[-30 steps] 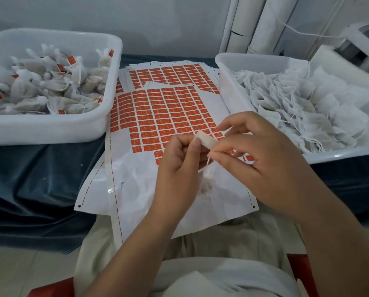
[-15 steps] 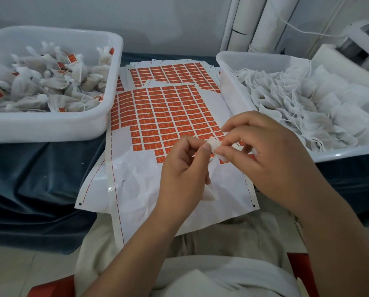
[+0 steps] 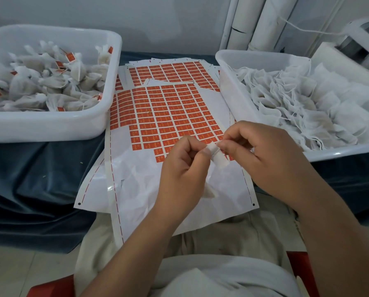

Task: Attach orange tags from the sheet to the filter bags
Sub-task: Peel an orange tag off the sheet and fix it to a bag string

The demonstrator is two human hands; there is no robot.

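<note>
A sheet of orange tags (image 3: 164,116) lies on my lap and the blue cloth between two tubs, its near rows peeled bare. Above its near part both hands meet over a small folded white tag (image 3: 218,156) with its white back toward me. My left hand (image 3: 184,170) pinches it from the left, and a white filter bag (image 3: 209,191) hangs below that palm, mostly hidden. My right hand (image 3: 263,155) pinches the tag's other end with thumb and forefinger.
A white tub (image 3: 50,125) at the left holds tagged filter bags (image 3: 50,84). A white tub (image 3: 233,61) at the right holds untagged bags (image 3: 308,103). A second tag sheet (image 3: 170,71) lies behind the first. White pipes (image 3: 254,22) stand at the back.
Both hands stayed together over the sheet. The white tag between the fingertips has turned and now points down to the right, and the right hand's fingers have closed in on it.
</note>
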